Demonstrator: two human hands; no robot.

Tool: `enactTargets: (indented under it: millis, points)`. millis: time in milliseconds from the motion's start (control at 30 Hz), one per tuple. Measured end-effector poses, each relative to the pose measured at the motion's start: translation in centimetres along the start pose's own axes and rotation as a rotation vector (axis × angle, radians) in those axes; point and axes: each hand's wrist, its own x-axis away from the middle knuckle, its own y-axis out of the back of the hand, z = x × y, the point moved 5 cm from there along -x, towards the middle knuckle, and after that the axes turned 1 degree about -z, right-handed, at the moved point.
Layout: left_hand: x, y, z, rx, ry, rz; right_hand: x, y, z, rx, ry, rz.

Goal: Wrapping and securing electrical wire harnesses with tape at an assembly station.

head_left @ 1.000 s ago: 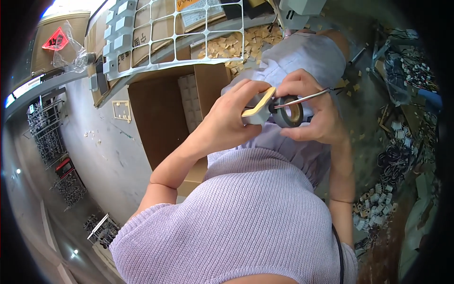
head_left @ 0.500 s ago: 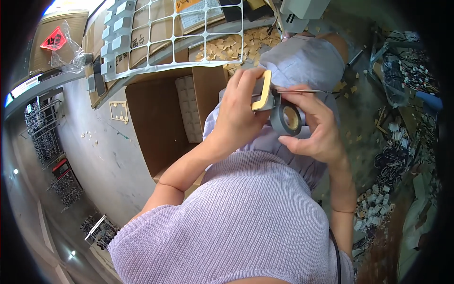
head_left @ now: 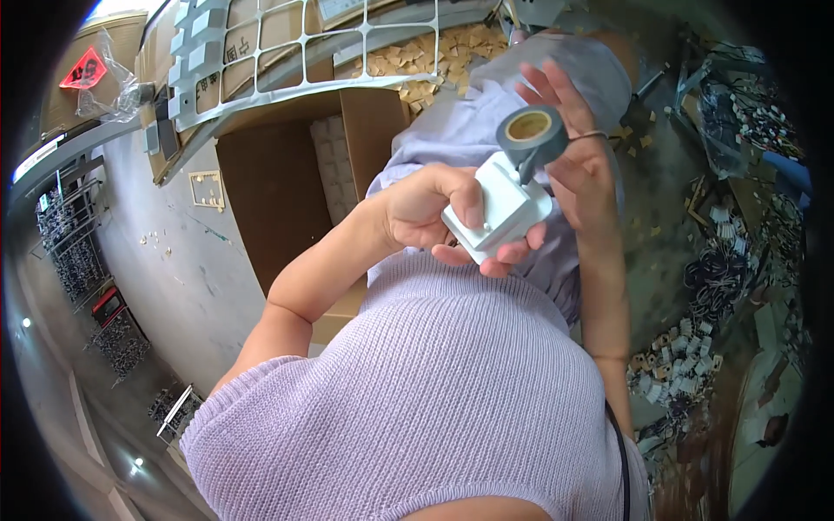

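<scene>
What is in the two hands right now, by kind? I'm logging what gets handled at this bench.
White square plastic part, gripped in the left hand: 1
Roll of dark grey tape, held by the right hand with its strip running down onto the part: 1
Total: 2

An open brown cardboard box lies centre-left; a red diamond label sits upper left.
</scene>
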Motion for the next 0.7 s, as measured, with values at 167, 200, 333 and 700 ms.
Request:
enactTargets:
  millis: [167,200,333,700]
  points:
    - [-0.3,-0.1,1.3,0.123,0.134,0.107,0.0,-0.8,0.2,-0.049,-0.02,0.215]
    - [-0.3,-0.1,1.5,0.135,0.16,0.112,0.0,-0.7,0.6,-0.052,-0.024,0.216]
    - [-0.7,0.5,2.9,0.085,0.222,0.135,-0.4,-1.6,1.1,0.109,-0.095,0.273]
    - [-1.0,0.9,4.9,0.031,0.428,0.146,-1.3,-2.8,-0.8,-0.092,-0.18,0.647]
